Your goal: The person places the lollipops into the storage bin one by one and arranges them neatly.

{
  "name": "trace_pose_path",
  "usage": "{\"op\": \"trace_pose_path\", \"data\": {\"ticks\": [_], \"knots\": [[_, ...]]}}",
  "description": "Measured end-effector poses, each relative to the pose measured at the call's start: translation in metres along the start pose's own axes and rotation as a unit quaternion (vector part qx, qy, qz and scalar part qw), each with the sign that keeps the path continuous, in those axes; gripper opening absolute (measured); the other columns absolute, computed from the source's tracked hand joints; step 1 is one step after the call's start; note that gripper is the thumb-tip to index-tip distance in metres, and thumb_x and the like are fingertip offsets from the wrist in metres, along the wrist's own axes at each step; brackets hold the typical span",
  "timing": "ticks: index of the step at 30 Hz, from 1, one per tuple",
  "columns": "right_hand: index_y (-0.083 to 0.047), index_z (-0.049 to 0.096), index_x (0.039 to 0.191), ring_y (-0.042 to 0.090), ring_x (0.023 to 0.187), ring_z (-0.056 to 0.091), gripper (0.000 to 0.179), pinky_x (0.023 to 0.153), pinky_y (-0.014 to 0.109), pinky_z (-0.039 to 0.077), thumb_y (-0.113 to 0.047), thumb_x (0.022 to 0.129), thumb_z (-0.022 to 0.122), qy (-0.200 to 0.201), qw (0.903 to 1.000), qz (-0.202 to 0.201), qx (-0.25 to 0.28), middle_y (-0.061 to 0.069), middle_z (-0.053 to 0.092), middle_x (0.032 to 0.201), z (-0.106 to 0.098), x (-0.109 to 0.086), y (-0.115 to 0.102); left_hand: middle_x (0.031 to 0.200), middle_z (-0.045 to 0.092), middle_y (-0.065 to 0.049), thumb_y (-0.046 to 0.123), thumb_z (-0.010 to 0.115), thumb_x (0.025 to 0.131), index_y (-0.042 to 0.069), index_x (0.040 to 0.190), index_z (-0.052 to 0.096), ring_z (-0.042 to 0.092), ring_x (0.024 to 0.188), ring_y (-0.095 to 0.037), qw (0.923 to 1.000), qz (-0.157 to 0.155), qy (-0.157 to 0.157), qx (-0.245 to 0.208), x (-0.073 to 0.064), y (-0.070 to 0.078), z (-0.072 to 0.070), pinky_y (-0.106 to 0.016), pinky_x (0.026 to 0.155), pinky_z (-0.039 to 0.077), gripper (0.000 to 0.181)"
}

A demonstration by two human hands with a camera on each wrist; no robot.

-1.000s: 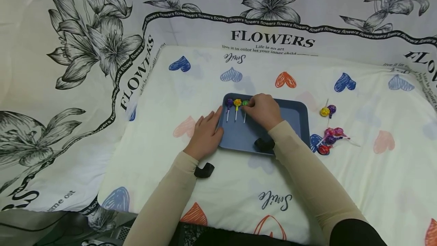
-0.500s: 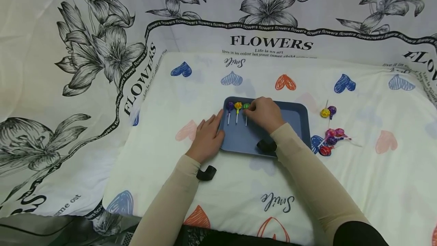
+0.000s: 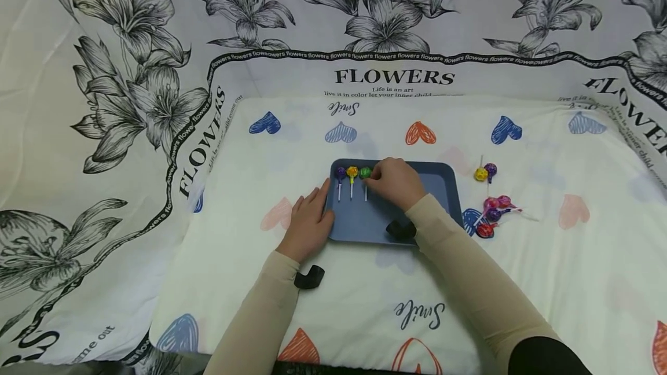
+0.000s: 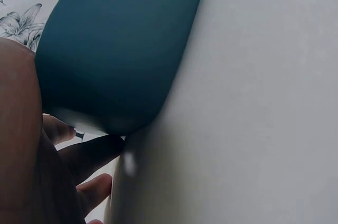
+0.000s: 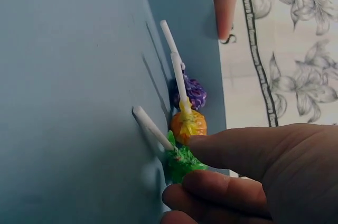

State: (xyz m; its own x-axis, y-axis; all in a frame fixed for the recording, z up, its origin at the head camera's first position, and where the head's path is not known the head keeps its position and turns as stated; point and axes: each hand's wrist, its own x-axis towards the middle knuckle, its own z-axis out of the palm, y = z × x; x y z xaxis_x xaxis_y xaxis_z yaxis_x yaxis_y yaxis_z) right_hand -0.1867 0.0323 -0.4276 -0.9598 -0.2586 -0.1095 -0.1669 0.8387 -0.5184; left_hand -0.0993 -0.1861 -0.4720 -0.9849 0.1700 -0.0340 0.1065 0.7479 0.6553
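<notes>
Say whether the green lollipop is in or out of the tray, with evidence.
In: the right hand pinches the green lollipop inside the tray rim, beside the yellow lollipop.

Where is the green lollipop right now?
In the head view, the green lollipop is in the upper left of the tray, right of the yellow lollipop, with the right hand pinching it.

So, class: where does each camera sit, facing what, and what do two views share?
Head: on the head, facing forward and down at the tray; left grip, right grip, forearms show.
Left wrist: on that wrist, facing the tray's outside; left grip partly shows.
Right wrist: on that wrist, facing the green lollipop; right grip and a left finger show.
Head and right wrist share that lollipop.
</notes>
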Motion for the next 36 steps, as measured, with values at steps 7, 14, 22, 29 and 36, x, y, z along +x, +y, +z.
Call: {"op": "trace_pose_path", "data": {"ticks": [7, 14, 22, 29, 36], "knots": [[-0.014, 0.076, 0.086, 0.015, 0.065, 0.059, 0.023, 0.057, 0.032, 0.049, -0.036, 0.087, 0.07, 0.024, 0.9997, 0.002, -0.009, -0.001, 0.068, 0.078, -0.003, -0.004, 0.006, 0.159, 0.026, 0.007, 0.025, 0.04, 0.1, 0.03, 0.158, 0.013, 0.022, 0.148, -0.019, 0.9999, 0.012, 0.005, -0.004, -0.001, -0.001, 0.0, -0.045, 0.12, 0.003, 0.065], [-0.016, 0.074, 0.086, 0.015, 0.064, 0.059, 0.022, 0.055, 0.033, 0.049, -0.037, 0.088, 0.07, 0.049, 0.9988, -0.001, -0.005, -0.002, 0.067, 0.075, -0.013, -0.009, 0.018, 0.159, 0.027, 0.005, 0.025, 0.039, 0.099, 0.03, 0.158, 0.013, 0.022, 0.148, -0.018, 0.9999, 0.012, 0.006, -0.003, 0.004, -0.002, -0.002, -0.045, 0.12, 0.003, 0.065], [-0.016, 0.074, 0.089, 0.015, 0.065, 0.059, 0.023, 0.056, 0.033, 0.048, -0.038, 0.089, 0.067, 0.055, 0.9984, 0.011, -0.012, -0.003, 0.067, 0.075, -0.024, -0.02, 0.029, 0.16, 0.025, 0.007, 0.024, 0.04, 0.099, 0.033, 0.158, 0.012, 0.022, 0.148, -0.019, 0.9998, 0.015, 0.006, -0.007, 0.001, -0.003, 0.002, -0.046, 0.12, 0.003, 0.066], [-0.014, 0.075, 0.091, 0.017, 0.066, 0.059, 0.024, 0.058, 0.034, 0.048, -0.037, 0.089, 0.068, 0.086, 0.9962, 0.013, 0.007, -0.001, 0.07, 0.083, -0.037, -0.033, 0.039, 0.16, 0.026, 0.005, 0.025, 0.04, 0.099, 0.032, 0.158, 0.012, 0.02, 0.148, -0.019, 0.9998, 0.015, 0.002, -0.01, 0.002, -0.003, 0.001, -0.046, 0.12, 0.003, 0.066], [-0.013, 0.075, 0.095, 0.02, 0.071, 0.059, 0.026, 0.06, 0.036, 0.049, -0.037, 0.089, 0.069, 0.114, 0.9928, 0.032, 0.017, 0.002, 0.071, 0.089, -0.048, -0.043, 0.054, 0.159, 0.029, 0.0, 0.025, 0.04, 0.099, 0.03, 0.158, 0.013, 0.022, 0.148, -0.021, 0.9999, 0.013, 0.001, -0.005, 0.002, -0.002, 0.0, -0.046, 0.12, 0.003, 0.065]]}}
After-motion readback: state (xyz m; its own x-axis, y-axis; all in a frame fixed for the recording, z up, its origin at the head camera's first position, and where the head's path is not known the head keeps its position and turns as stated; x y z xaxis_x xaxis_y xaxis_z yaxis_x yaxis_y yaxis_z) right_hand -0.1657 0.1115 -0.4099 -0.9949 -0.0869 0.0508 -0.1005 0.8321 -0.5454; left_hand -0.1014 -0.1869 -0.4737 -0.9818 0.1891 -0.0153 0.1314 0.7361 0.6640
